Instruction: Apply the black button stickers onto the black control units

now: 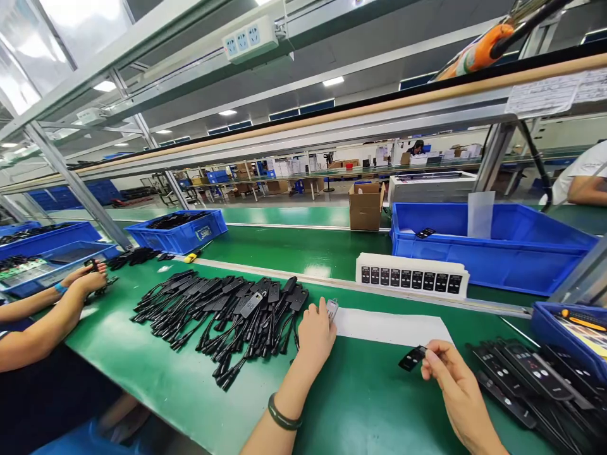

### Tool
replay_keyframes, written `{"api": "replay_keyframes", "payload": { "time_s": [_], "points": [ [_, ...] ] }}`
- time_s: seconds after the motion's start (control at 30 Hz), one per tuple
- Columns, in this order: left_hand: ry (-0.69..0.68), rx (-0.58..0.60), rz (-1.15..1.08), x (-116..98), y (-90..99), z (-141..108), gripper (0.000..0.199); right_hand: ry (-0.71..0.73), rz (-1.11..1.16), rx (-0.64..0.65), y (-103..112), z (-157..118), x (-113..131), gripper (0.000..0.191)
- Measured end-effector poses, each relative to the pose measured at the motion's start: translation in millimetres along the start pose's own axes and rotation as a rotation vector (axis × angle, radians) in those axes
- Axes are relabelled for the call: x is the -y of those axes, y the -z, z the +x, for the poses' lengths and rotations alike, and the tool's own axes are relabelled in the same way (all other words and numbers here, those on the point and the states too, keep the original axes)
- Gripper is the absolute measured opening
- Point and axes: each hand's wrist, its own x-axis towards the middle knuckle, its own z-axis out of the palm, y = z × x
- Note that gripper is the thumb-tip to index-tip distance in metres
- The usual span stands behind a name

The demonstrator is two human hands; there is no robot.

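My left hand [315, 332] is closed around a small device with a pale, shiny face [332, 308], most of it hidden by the fingers. It is at the right end of a pile of black cabled devices [232, 297], whose short leads point toward the table's front edge. One device on the pile has a grey face [251, 304]. Between thumb and fingertips, my right hand [453, 382] pinches a thin black label [412, 358] with light markings, held above the green table.
A white sheet [389, 325] lies beyond my hands. Behind it stands a white holder [412, 276] with a row of black labels. Blue bins [488, 253] line the back. At right are finished-looking black devices [535, 373]. A co-worker's hands [88, 278] work at left.
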Motion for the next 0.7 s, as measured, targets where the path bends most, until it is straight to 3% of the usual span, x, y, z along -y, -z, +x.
{"api": "replay_keyframes", "payload": {
  "time_s": [0.13, 0.23, 0.37, 0.5, 0.7],
  "points": [
    [-0.012, 0.207, -0.346, -19, -14.1, -15, 0.027, -0.032, 0.051, 0.017, 1, -3, 5, 0.023],
    [0.02, 0.446, -0.63, -34, -36.2, -37, 0.038, -0.031, 0.071, 0.042, 2, -5, 7, 0.023],
    [0.089, 0.649, -0.953, -44, -53.8, -61, 0.058, -0.079, 0.101, 0.065, 2, -4, 8, 0.022],
    [0.195, 0.723, -1.224, -48, -51.0, -66, 0.061, -0.125, 0.118, 0.053, 2, -3, 9, 0.02],
    [0.197, 0.832, -1.292, -51, -44.2, -68, 0.06, -0.173, 0.104, 0.06, 1, -1, 14, 0.02]
  ]
}}
